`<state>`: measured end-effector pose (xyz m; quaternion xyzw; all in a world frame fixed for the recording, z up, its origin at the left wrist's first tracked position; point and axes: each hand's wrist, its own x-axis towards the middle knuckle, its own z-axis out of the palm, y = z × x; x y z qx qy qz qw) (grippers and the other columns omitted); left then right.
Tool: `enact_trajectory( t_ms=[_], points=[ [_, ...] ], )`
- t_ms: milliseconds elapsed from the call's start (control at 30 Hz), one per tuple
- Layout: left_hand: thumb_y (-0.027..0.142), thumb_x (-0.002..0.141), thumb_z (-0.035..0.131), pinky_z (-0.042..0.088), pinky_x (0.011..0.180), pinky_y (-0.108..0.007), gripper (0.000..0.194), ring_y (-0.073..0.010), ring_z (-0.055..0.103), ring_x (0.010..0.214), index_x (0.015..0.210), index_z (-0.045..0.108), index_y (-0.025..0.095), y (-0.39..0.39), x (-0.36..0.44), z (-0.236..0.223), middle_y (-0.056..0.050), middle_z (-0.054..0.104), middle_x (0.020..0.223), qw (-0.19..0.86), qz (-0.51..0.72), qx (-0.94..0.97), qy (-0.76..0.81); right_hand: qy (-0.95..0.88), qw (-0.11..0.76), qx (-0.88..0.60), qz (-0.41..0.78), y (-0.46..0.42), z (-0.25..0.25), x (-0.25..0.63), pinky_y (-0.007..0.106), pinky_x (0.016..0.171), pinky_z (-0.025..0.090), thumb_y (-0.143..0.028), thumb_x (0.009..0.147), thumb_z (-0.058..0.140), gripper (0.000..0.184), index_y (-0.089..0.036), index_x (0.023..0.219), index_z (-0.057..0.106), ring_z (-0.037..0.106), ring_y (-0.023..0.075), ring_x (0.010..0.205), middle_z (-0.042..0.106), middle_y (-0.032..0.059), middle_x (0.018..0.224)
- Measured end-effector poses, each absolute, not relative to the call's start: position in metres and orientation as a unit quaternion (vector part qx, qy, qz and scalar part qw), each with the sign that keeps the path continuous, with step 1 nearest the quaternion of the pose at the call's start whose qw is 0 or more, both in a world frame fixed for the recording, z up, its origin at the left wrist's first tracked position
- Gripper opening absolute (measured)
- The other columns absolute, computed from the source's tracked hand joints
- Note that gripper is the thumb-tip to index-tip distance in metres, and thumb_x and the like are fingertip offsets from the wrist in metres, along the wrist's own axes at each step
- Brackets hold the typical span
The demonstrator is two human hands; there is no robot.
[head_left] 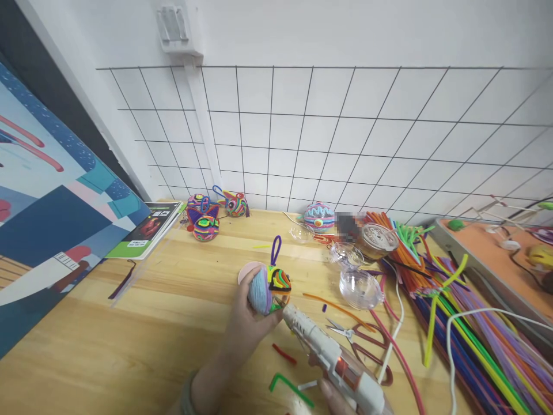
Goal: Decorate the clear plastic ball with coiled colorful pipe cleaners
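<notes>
The left hand (245, 323) is curled around a striped ball (260, 290), fingers and thumb closed on its left and near sides, holding it above the middle of the counter (185, 323). A purple loop (276, 251) stands up from the ball's top. The right hand (333, 399), partly cut off at the near edge, is wrapped around a glue gun (336, 362), its nozzle at the ball's near right side; whether the tip touches is unclear. Right of the gun lie scissors (351, 332), with a clear plastic cup (360, 287) farther back. A green bent strip (294, 389) lies left of the gun, and colourful pipe cleaners (470, 328) fill the right side.
</notes>
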<state>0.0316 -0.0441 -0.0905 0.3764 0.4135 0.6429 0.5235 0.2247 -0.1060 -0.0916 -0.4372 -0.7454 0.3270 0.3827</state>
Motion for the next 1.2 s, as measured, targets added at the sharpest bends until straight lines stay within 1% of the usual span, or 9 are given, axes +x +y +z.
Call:
enact_trajectory(
  t_ms=[233,400,500,600,700,833,967,1033,1200],
  points=[
    [0.022,0.058,0.083,0.045,0.1,-0.043,0.073,-0.033,0.053,0.122,0.124,0.053,0.026,-0.045,0.031,-0.089,-0.013,0.05,0.139,0.527,0.635,0.381,0.417,-0.771,0.342,-0.459,0.28,-0.107,-0.097,0.224,0.037,0.056,0.058,-0.04,0.085,0.054,0.027,-0.042,0.11,0.062,0.066,0.0294,0.067,0.066,0.0044,0.076],
    [0.027,0.059,0.082,0.044,0.101,-0.043,0.075,-0.0332,0.052,0.124,0.126,0.049,0.024,-0.045,0.029,-0.088,-0.014,0.045,0.143,0.523,0.615,0.403,0.431,-0.781,0.343,-0.461,0.243,-0.107,-0.09,0.224,0.029,0.054,0.058,-0.045,0.085,0.055,0.023,-0.037,0.104,0.065,0.067,0.0243,0.063,0.066,0.0032,0.073],
    [0.028,0.06,0.081,0.044,0.103,-0.042,0.076,-0.0326,0.05,0.126,0.127,0.046,0.022,-0.044,0.028,-0.088,-0.014,0.042,0.145,0.521,0.607,0.416,0.433,-0.773,0.356,-0.459,0.255,-0.106,-0.086,0.223,0.025,0.055,0.057,-0.045,0.087,0.053,0.02,-0.033,0.096,0.067,0.067,0.0218,0.063,0.065,0.0026,0.072],
    [0.029,0.06,0.08,0.044,0.102,-0.04,0.075,-0.0322,0.049,0.127,0.127,0.046,0.022,-0.044,0.028,-0.088,-0.015,0.041,0.146,0.52,0.603,0.419,0.437,-0.762,0.364,-0.461,0.273,-0.106,-0.085,0.223,0.026,0.055,0.057,-0.044,0.087,0.054,0.018,-0.033,0.092,0.067,0.067,0.0222,0.064,0.065,0.0026,0.071],
    [0.03,0.061,0.08,0.046,0.1,-0.041,0.076,-0.0332,0.05,0.126,0.128,0.045,0.022,-0.045,0.028,-0.088,-0.015,0.043,0.145,0.521,0.601,0.419,0.438,-0.751,0.371,-0.46,0.295,-0.106,-0.086,0.222,0.027,0.057,0.057,-0.041,0.087,0.054,0.018,-0.032,0.095,0.067,0.066,0.0226,0.066,0.065,0.0033,0.073],
    [0.032,0.061,0.08,0.045,0.102,-0.042,0.075,-0.0337,0.049,0.126,0.128,0.047,0.022,-0.044,0.029,-0.089,-0.015,0.042,0.144,0.512,0.602,0.423,0.444,-0.747,0.366,-0.457,0.315,-0.106,-0.088,0.221,0.026,0.06,0.056,-0.037,0.088,0.053,0.018,-0.027,0.095,0.066,0.065,0.0202,0.066,0.064,0.003,0.075],
    [0.03,0.059,0.081,0.043,0.104,-0.044,0.075,-0.034,0.048,0.127,0.126,0.049,0.021,-0.043,0.029,-0.092,-0.015,0.042,0.144,0.501,0.61,0.426,0.442,-0.75,0.364,-0.449,0.322,-0.105,-0.089,0.221,0.026,0.065,0.056,-0.035,0.089,0.053,0.021,-0.025,0.103,0.065,0.066,0.0203,0.07,0.065,0.004,0.078],
    [0.03,0.059,0.081,0.044,0.102,-0.043,0.075,-0.0337,0.048,0.127,0.126,0.049,0.022,-0.043,0.029,-0.092,-0.015,0.043,0.144,0.501,0.611,0.422,0.445,-0.75,0.363,-0.447,0.325,-0.105,-0.089,0.221,0.026,0.065,0.056,-0.034,0.088,0.053,0.022,-0.026,0.106,0.064,0.066,0.0204,0.07,0.065,0.0042,0.079],
    [0.031,0.059,0.08,0.048,0.099,-0.042,0.074,-0.0339,0.052,0.124,0.126,0.049,0.022,-0.045,0.03,-0.089,-0.015,0.045,0.142,0.509,0.612,0.414,0.443,-0.748,0.361,-0.45,0.328,-0.106,-0.09,0.221,0.025,0.064,0.055,-0.033,0.088,0.052,0.018,-0.026,0.1,0.064,0.065,0.0201,0.068,0.064,0.0037,0.076]
  ],
)
